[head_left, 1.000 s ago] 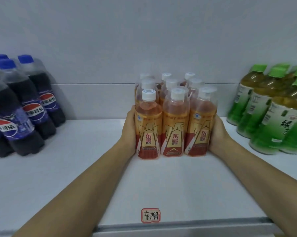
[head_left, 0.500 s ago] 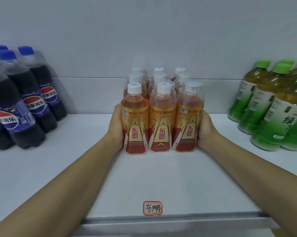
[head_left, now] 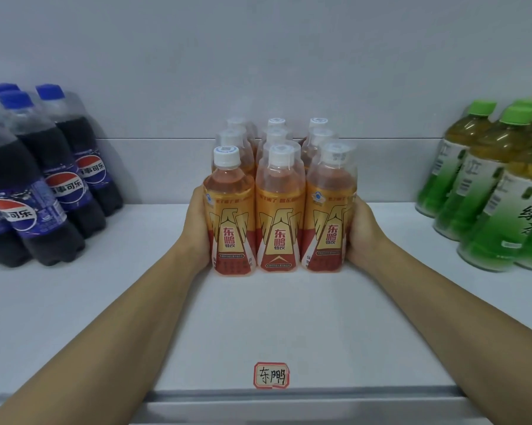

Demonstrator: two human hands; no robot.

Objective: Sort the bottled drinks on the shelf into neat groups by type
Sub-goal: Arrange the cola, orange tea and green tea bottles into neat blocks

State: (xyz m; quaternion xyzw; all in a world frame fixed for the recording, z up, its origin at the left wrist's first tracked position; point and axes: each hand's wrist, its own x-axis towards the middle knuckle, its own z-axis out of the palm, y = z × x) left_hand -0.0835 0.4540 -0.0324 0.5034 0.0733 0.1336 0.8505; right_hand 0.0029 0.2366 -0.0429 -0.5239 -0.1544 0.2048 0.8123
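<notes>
Several orange energy-drink bottles (head_left: pixel 279 210) with white caps stand upright in a tight three-wide block at the middle of the white shelf (head_left: pixel 271 317). My left hand (head_left: pixel 197 228) presses flat against the block's left side, by the front left bottle. My right hand (head_left: pixel 363 231) presses against the right side in the same way. The fingers of both hands run back along the rows and are mostly hidden. A red-bordered handwritten label (head_left: pixel 271 375) is stuck near the shelf's front edge, in line with the block.
Dark cola bottles (head_left: pixel 44 185) with blue caps are grouped at the left. Green tea bottles (head_left: pixel 488 191) with green caps are grouped at the right. A white back wall closes the shelf behind. Bare shelf lies between the groups and in front of the orange block.
Both hands have slid the orange block leftward along the shelf, from right of the label to nearly in line with it. The cola and tea groups have stayed put.
</notes>
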